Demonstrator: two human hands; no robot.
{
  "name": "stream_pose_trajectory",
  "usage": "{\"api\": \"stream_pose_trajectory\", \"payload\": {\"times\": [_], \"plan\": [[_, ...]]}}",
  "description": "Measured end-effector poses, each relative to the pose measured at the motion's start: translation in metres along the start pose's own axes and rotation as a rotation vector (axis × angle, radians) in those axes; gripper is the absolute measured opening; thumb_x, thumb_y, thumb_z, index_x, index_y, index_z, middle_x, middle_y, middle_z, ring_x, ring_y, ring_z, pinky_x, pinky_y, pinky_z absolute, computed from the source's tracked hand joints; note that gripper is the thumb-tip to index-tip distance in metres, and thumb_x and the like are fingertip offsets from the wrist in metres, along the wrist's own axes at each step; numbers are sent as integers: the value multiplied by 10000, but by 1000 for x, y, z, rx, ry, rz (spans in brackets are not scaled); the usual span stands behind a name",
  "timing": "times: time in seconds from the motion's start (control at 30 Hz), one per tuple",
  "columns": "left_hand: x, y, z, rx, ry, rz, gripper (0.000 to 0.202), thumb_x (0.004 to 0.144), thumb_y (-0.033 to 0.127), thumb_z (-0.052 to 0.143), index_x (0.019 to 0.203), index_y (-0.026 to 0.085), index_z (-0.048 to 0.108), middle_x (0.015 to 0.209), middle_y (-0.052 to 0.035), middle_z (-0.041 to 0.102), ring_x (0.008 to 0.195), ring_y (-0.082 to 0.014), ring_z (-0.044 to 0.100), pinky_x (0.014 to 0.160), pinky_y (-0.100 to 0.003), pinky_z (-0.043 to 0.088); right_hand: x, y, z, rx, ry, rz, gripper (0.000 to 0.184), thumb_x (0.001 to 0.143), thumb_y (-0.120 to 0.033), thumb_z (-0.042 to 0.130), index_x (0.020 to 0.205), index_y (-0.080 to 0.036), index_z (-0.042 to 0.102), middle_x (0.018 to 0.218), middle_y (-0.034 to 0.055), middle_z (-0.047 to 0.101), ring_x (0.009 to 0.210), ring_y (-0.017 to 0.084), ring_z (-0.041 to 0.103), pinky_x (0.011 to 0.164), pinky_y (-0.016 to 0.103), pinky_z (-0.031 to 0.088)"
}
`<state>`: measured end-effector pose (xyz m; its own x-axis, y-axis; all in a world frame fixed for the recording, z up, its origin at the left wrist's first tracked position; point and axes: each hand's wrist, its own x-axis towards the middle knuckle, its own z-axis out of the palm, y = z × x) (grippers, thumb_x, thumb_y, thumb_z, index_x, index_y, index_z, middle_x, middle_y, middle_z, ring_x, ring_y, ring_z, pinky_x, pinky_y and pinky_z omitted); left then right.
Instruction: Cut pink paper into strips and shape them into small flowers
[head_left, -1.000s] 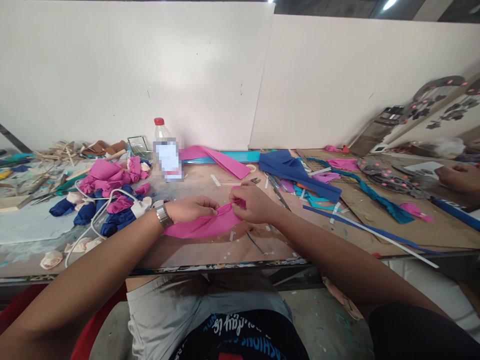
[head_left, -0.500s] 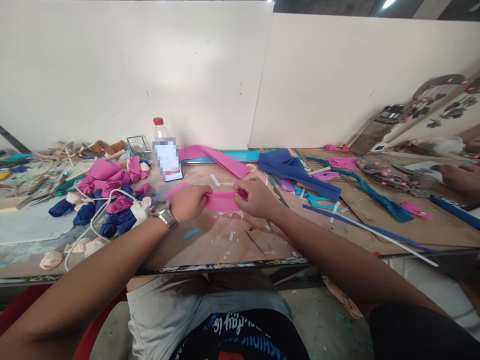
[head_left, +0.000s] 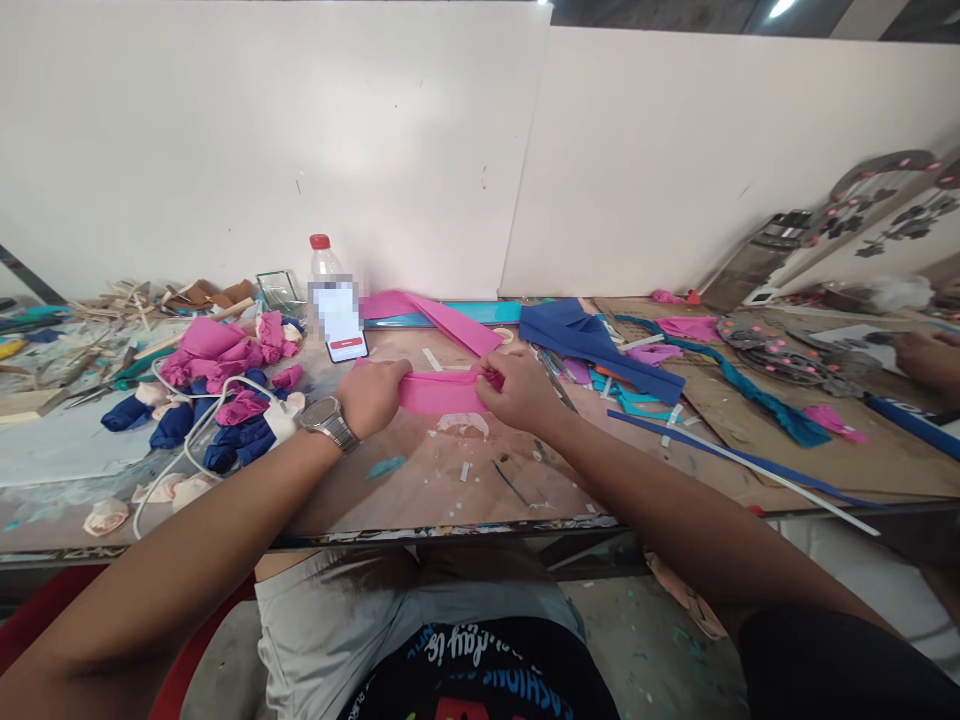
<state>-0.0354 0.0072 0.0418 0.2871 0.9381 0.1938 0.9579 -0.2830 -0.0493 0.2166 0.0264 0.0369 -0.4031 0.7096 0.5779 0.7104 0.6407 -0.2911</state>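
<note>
A pink fabric strip (head_left: pixel 441 391) is stretched flat between both my hands, just above the worktable (head_left: pixel 420 480). My left hand (head_left: pixel 373 394), with a metal wristwatch, is closed on the strip's left end. My right hand (head_left: pixel 516 388) pinches the strip's right end with closed fingers. A small pale scrap (head_left: pixel 463 423) lies on the table just under the strip.
Left lie pink and blue fabric rolls (head_left: pixel 217 385), a white cable (head_left: pixel 187 430) and cream rosettes (head_left: pixel 105 515). A phone (head_left: pixel 341 320) leans on a red-capped bottle (head_left: pixel 321 258). Blue fabric (head_left: pixel 592 345), teal and pink strips spread right. Another person's hand (head_left: pixel 926 355) shows at the far right.
Both hands have lifted the pink strip off the table and carried it away from me, pulling it flat. The scraps under it are now uncovered.
</note>
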Motion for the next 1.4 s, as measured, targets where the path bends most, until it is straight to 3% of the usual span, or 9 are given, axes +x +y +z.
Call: {"api": "stream_pose_trajectory", "payload": {"times": [0.77,0.97,1.17,1.3,1.4], "plan": [[6,-16,-13,81,-74,-144,308,921,114,385,1084,177,639,1072,-145,724,973,-291,713,692,-318,463,9,19,-7,-81,80,81,70,803,-239,565,746,-205,587,638,12,624,613,184,520,735,338,356],[5,-16,-13,103,-73,-10,300,905,143,428,1141,159,614,1115,-140,710,981,-280,701,748,-339,462,7,16,1,-6,9,29,54,799,-227,562,769,-198,597,696,13,648,680,190,563,859,371,379],[2,-9,-11,100,-41,54,265,899,184,453,1090,156,635,1044,-133,719,961,-306,702,814,-398,454,2,1,4,45,-66,-26,42,804,-207,577,778,-193,606,712,10,669,714,186,578,880,364,364],[-3,-2,-10,13,-8,183,243,873,188,476,1050,170,641,1011,-110,723,965,-311,692,828,-416,444,-1,-6,7,79,-118,-59,57,835,-198,575,802,-191,622,741,3,689,708,171,593,874,349,357],[-9,8,-10,-122,-35,320,197,898,286,520,1012,184,644,974,-90,726,908,-280,684,803,-384,432,-3,-9,11,107,-173,-134,56,850,-192,588,842,-192,644,760,4,696,728,173,607,849,338,361]]}}
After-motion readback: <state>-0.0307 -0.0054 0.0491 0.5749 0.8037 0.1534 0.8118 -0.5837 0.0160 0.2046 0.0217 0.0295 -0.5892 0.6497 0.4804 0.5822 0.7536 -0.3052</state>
